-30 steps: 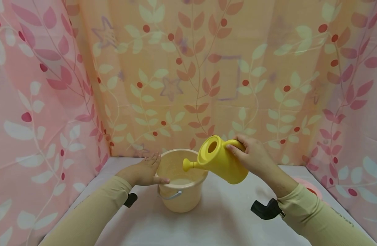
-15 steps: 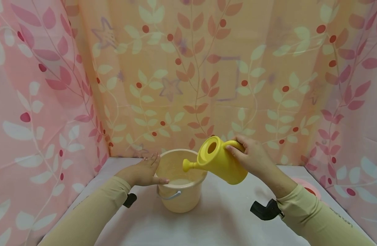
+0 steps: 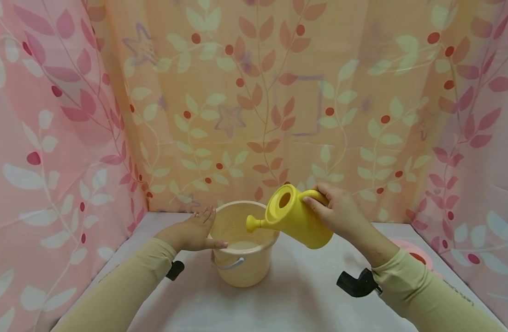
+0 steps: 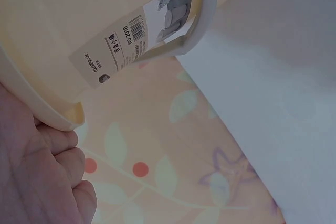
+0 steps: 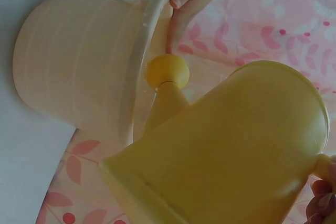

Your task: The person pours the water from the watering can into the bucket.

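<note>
A cream plastic bucket (image 3: pixel 243 269) stands upright on the pale table, its thin white handle hanging down at the front. My left hand (image 3: pixel 192 232) rests on its left rim with the fingers spread and the thumb along the edge. With my right hand (image 3: pixel 341 210) I grip the handle of a yellow watering can (image 3: pixel 301 223). The can is tilted to the left, its round spout head (image 5: pixel 168 72) over the bucket's opening. Whether water runs from it, I cannot tell. A printed label (image 4: pixel 131 38) on the bucket's wall shows in the left wrist view.
Behind my right forearm lies a pink round object with a red part (image 3: pixel 419 256), mostly hidden. Leaf-patterned curtains (image 3: pixel 270 92) enclose the table (image 3: pixel 295 299) at the back and both sides. A black wrist camera mount (image 3: pixel 357 283) juts from my right sleeve.
Hardly anything differs. The watering can and my right hand have shifted very slightly; my left hand stays on the bucket's rim.
</note>
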Demonstrator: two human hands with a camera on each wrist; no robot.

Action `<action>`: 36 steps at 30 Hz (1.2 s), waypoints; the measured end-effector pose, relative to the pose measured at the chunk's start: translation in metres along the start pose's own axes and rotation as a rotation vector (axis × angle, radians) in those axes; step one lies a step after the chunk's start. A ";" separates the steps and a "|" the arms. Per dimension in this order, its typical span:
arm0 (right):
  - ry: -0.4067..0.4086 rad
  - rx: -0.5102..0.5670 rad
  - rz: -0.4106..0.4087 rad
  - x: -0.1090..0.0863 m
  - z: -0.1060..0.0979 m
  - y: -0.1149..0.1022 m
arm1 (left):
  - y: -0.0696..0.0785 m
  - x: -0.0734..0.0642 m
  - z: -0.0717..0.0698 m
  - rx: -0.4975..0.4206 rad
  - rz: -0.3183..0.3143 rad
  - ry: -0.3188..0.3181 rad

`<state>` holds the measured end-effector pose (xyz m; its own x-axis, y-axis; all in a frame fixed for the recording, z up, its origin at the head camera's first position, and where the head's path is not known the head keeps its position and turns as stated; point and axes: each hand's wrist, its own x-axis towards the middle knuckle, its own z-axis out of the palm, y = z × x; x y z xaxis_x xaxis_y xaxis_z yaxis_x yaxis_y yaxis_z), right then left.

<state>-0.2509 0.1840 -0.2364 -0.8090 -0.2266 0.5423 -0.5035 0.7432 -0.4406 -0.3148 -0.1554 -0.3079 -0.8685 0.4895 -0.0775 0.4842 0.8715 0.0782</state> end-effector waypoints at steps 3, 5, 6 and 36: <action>0.001 0.000 -0.008 0.000 0.001 0.000 | 0.000 0.000 0.000 0.007 0.001 -0.001; 0.001 0.004 -0.010 0.001 0.002 0.001 | -0.001 0.001 0.000 0.000 0.006 0.003; 0.001 0.006 -0.010 0.001 0.003 0.001 | -0.001 0.001 0.000 -0.002 0.008 0.005; -0.015 0.020 -0.034 0.002 0.004 -0.002 | -0.001 0.001 0.001 0.000 0.002 0.009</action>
<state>-0.2524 0.1794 -0.2374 -0.7958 -0.2610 0.5464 -0.5365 0.7223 -0.4365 -0.3159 -0.1564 -0.3087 -0.8683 0.4913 -0.0685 0.4862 0.8703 0.0787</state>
